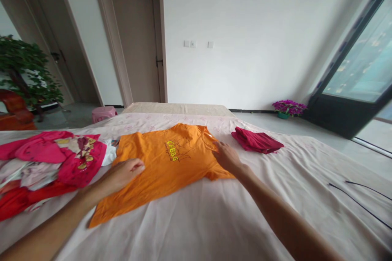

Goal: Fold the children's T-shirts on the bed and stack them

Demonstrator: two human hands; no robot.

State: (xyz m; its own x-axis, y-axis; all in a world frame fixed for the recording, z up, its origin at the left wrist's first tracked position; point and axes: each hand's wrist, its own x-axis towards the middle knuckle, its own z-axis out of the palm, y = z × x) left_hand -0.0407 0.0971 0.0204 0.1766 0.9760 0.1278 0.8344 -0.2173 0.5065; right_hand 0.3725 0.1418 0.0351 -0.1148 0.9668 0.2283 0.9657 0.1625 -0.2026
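Item 1: shirt [159, 179], orange, qty 1. Spread print-up on sheet [190, 220], under and btwn both hands; lightly creased, neckline [209, 142] at R side, hem at L.

Item 2: L hand [125, 171]. Placed over hem end of shirt, fingers curled; whether cloth is pinched or only touched cannot be told.

Item 3: R hand [226, 155]. Set at neckline, fingers extended toward it, blurred; grasp cannot be confirmed.

Item 4: pile [82, 163], pink/red/white garments, loose. Located to L of L hand, just beside shirt.

Item 5: maroon cloth [257, 140], folded. Located beyond R hand and to its R, apart from shirt.

Misc.: cords [352, 197], well to R of R hand; stool [104, 113], far beyond L hand.

Step, as judged: shirt is being positioned or smoothed, w/ neckline and hem attended to at once; no fold is seen across the body.

Next move, as judged: secure fingertip hold at cloth edge is called for, w/ both ends kept level so creases aren't added.
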